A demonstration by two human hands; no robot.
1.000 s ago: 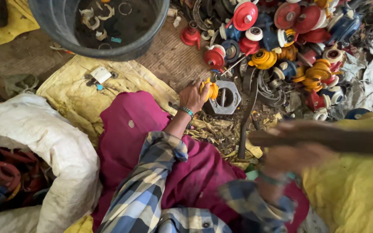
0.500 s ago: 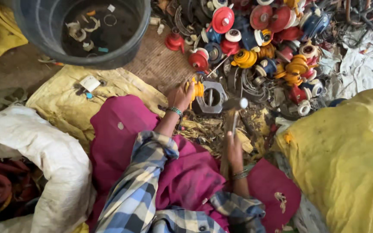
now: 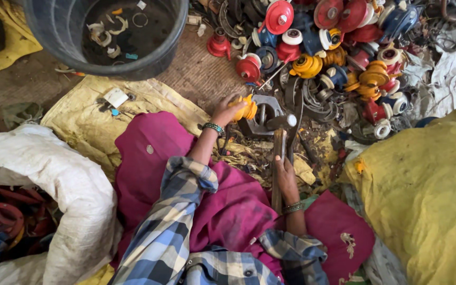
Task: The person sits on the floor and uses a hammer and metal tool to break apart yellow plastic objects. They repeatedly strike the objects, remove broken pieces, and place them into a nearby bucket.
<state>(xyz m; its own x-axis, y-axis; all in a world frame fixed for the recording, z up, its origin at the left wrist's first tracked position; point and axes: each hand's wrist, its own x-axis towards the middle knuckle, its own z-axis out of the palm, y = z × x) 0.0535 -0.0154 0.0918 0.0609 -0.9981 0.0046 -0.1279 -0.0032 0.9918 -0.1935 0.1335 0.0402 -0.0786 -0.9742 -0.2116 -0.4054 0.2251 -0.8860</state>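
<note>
Sitting on dirt floor [image 3: 196, 74], yellow tarp [image 3: 149, 100], scrap pile [image 3: 339, 47]

Hammer [image 3: 279, 150]: previously raised and blurred across the right of the frame; now brought down at centre, its head resting on the grey metal block [image 3: 264, 117]. Right hand [image 3: 286, 177]: lowered from the right edge to centre frame, closed around the handle. Left hand [image 3: 229, 110]: yellow part [image 3: 247, 110] now pressed against the block's left edge.

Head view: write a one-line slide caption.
Left hand steadies a yellow spool on a metal block; right hand grips a hammer.
</note>
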